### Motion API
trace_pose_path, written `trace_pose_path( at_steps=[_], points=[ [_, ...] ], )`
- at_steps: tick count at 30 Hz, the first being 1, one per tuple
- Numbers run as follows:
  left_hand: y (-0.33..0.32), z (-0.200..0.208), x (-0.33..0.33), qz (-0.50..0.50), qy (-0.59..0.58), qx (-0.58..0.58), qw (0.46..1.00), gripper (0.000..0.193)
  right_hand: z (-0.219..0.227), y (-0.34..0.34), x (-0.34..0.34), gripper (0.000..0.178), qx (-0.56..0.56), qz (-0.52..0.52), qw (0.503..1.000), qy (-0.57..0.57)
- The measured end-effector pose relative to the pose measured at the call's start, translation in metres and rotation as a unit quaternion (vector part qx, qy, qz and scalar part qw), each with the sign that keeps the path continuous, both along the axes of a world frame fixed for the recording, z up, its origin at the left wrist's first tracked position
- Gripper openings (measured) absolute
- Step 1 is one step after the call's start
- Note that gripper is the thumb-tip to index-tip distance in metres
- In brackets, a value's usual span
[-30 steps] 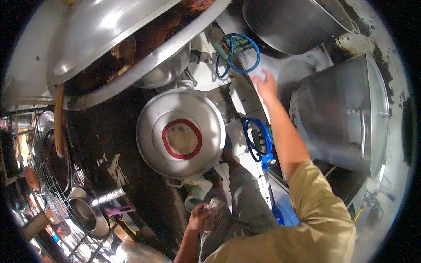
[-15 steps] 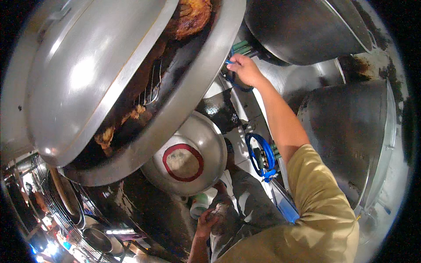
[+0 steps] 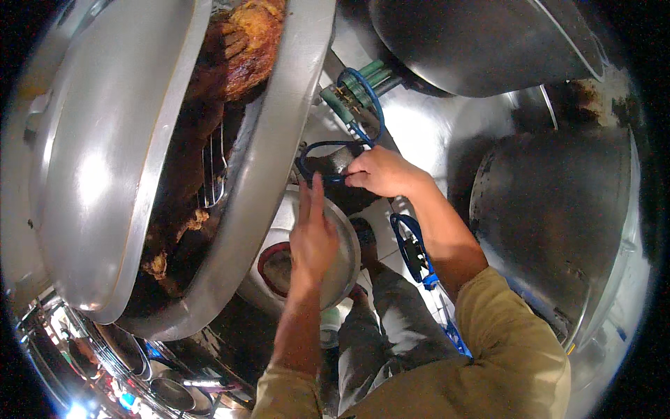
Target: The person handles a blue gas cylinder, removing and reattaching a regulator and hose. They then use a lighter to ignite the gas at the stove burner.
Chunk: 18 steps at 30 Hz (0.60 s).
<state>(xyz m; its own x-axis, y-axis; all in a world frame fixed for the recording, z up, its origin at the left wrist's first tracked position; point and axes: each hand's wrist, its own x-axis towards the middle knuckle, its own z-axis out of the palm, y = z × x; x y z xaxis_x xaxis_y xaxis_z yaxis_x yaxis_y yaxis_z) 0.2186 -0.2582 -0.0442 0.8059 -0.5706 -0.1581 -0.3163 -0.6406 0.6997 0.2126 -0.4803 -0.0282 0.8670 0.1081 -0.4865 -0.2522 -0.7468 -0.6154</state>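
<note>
Just beside the rim of a large metal pan (image 3: 289,112), a loop of blue hose (image 3: 324,144) is pinched between the closed fingers (image 3: 357,172) of the right hand (image 3: 388,172). The left hand (image 3: 314,241) is raised to the same loop, its fingers nearly straight; whether the hose is gripped by them cannot be told. Green fittings (image 3: 359,89) are seen beside the hose's upper curve. Below, a metal pot (image 3: 344,248) is partly covered by the left hand.
</note>
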Motion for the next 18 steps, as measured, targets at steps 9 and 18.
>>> trace_pose_path(
  at_steps=[9, 18],
  points=[
    [-0.057, -0.037, 0.034, -0.108, 0.034, 0.102, 0.988, 0.043, -0.135, -0.099, 0.050, 0.050, -0.060, -0.492, 0.868, -0.036],
    [0.000, -0.062, -0.025, -0.031, 0.113, 0.047, 0.992, 0.037, -0.132, -0.073, 0.076, 0.027, 0.105, -0.388, 0.902, -0.160]
  ],
)
